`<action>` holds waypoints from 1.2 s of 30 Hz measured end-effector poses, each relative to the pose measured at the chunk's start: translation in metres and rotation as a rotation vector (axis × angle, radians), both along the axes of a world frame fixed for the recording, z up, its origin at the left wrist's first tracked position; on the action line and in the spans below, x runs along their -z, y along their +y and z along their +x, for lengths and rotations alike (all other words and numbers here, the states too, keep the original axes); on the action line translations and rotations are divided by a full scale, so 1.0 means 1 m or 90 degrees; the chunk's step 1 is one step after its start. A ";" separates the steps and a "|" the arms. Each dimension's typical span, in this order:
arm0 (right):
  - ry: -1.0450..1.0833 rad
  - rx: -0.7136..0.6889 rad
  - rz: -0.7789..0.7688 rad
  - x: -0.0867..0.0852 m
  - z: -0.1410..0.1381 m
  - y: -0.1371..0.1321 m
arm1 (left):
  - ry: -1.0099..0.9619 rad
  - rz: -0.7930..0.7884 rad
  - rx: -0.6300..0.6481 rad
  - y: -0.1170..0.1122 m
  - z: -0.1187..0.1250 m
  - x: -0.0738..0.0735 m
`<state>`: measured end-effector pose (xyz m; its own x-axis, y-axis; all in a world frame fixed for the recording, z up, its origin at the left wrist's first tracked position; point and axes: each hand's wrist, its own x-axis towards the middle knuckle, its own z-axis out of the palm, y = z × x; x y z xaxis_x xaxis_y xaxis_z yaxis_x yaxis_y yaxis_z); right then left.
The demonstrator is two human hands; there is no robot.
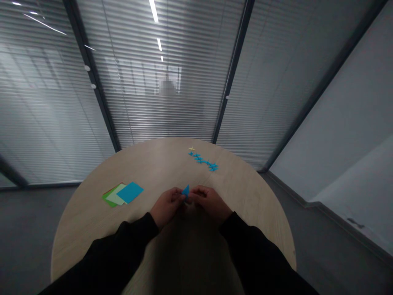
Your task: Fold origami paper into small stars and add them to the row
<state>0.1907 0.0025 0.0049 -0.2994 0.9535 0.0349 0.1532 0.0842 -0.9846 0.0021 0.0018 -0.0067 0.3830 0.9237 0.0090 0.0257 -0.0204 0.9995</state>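
My left hand (pixel 166 207) and my right hand (pixel 210 203) meet over the middle of a round wooden table (pixel 153 164). Both pinch a small folded blue paper piece (pixel 185 190) that sticks up between the fingertips. The fingers of each hand are curled in on it. Black sleeves cover both arms. A short stack of coloured paper sheets (pixel 123 194), blue on top of pale and green ones, lies to the left of my left hand.
A row of several small blue folded paper shapes (pixel 204 161) lies at the far right of the table, with one pale yellow shape (pixel 192 148) at its far end. Glass walls with blinds stand behind the table. Grey floor surrounds it.
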 end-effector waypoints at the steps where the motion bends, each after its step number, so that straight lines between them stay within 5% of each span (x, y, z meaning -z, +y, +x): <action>1: -0.018 -0.005 0.000 0.000 0.001 0.000 | -0.004 -0.001 -0.006 0.000 0.000 0.001; 9: -0.036 -0.004 0.015 0.004 0.001 0.000 | 0.019 0.034 -0.007 -0.003 0.002 0.001; 19: -0.088 0.112 0.110 -0.002 -0.007 -0.004 | 0.017 0.004 0.004 -0.002 0.004 0.003; 24: -0.061 0.064 0.087 0.001 -0.007 -0.003 | 0.038 -0.004 -0.022 -0.003 0.003 0.001; 36: -0.056 0.115 0.106 -0.002 -0.013 -0.008 | 0.174 0.122 -0.027 -0.007 0.002 -0.011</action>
